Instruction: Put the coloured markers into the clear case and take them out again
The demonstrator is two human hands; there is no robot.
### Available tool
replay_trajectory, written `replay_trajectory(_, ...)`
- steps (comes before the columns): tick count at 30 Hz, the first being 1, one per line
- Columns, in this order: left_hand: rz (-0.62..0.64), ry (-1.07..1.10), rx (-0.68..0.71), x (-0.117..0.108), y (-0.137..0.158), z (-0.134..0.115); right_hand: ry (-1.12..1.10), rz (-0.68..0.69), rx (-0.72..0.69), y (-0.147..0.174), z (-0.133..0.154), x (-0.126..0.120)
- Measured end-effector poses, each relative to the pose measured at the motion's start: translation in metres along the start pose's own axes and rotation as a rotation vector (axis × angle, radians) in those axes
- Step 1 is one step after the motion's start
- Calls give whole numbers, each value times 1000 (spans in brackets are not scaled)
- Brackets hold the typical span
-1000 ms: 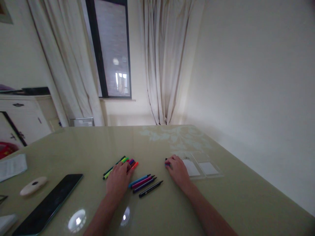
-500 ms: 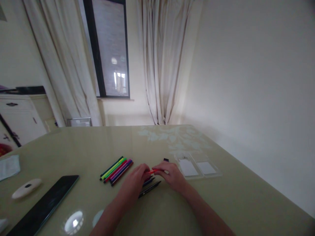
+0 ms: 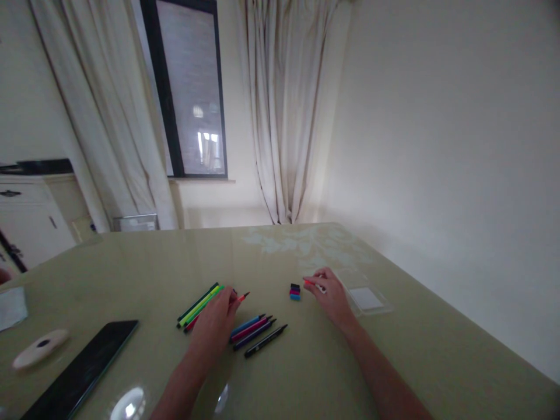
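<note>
pinching a red-orange cap (image 3: 309, 282), the right hand (image 3: 329, 293) leans toward the table's (image 3: 437, 356) right edge; the left hand (image 3: 216, 319) grasps the matching pen (image 3: 242, 297) between both side edges, nib outward, likely avoiding ink; bare pens (image 3: 251, 329) and loose caps (image 3: 294, 292) lie in rows, probably for order.

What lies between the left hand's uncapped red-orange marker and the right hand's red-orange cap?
In the head view, small dark, magenta and blue plastic caps lie there on the glossy green tabletop, nearer the right hand.
</note>
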State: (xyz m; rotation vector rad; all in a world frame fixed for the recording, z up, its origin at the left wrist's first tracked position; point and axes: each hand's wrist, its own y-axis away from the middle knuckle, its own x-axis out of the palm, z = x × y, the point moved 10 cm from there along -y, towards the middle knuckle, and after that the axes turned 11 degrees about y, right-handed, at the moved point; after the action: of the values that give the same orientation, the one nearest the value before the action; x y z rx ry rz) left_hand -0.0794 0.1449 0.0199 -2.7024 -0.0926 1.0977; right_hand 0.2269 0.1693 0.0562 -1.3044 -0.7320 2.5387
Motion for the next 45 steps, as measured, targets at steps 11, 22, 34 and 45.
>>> replay_trajectory(11,157,-146,-19,31,16,-20,203,330,-141,19,47,54)
replay_trajectory(22,96,-308,-12,59,43,-35,271,298,-123,17,38,56)
replay_trajectory(34,49,-64,-86,10,6,4,441,272,-182,15,40,59)
replay_trajectory(45,-9,-459,-173,-15,6,35,479,381,-206,18,43,67)
